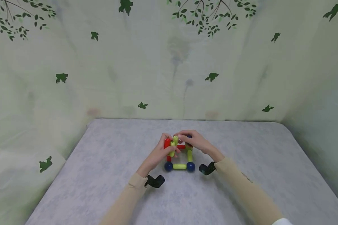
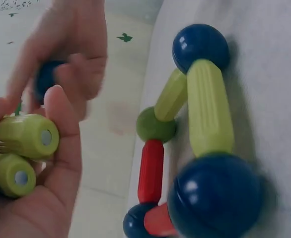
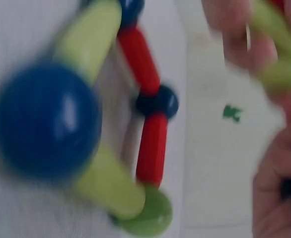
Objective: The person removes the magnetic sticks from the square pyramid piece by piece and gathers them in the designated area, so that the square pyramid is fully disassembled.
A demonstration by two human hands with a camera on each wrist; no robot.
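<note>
My left hand (image 1: 157, 153) holds a bundle of toy rods: two yellow-green rods (image 2: 29, 130) with metal discs in their ends, and a red rod (image 1: 167, 143). Beside them my right hand (image 1: 195, 139), blurred in both wrist views, curls its fingers round a dark blue ball (image 2: 47, 82). Its fingertips are right at the upper rod's end. Under both hands, a four-sided frame lies on the table. A yellow-green rod (image 1: 179, 166) joins two blue balls along its front. A green ball (image 2: 156, 125) marks the back right corner, with a red rod (image 2: 151, 171) leading to another blue ball (image 3: 158, 102).
The grey table (image 1: 101, 175) extends around the frame to its rounded back corners. Behind it hangs a pale cloth backdrop (image 1: 157, 62) with green leaf prints. A small black camera (image 1: 155, 181) projects from the left wrist, another (image 1: 207, 168) from the right, both near the frame.
</note>
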